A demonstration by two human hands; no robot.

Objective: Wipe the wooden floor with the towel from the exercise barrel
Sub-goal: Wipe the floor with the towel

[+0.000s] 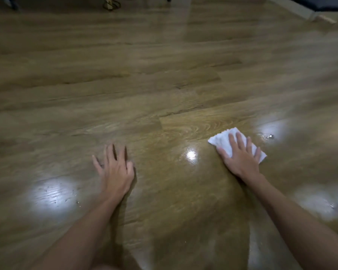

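Towel (222,140): white, folded small, flat on the wooden floor (164,75), in the near right part of the visible boards. Long axis runs diagonal, from its far-left corner toward its near-right corner.

Right hand (239,158) lies on top of the towel, palm down, fingers spread and pointing away from the person. The grip here is a flat press, not a pinch: no fingers curl round the cloth. Towel lies directly under the fingers and sticks out past them at the far-left and at the right edge. Heel of the hand looks to rest on bare floor, just nearer than the cloth.

Water drops (268,136): small glinting cluster just right of the towel and a little farther away, in a patch of glare. Likely the next stroke goes that way, a short push to the right and slightly forward. Right hand is the nearer by far.

Left hand (115,168): flat on the floor, well apart to the left, fingers splayed, holding nothing; seems to be a prop for body weight.

Smaller specks (77,201) glint near the left forearm.
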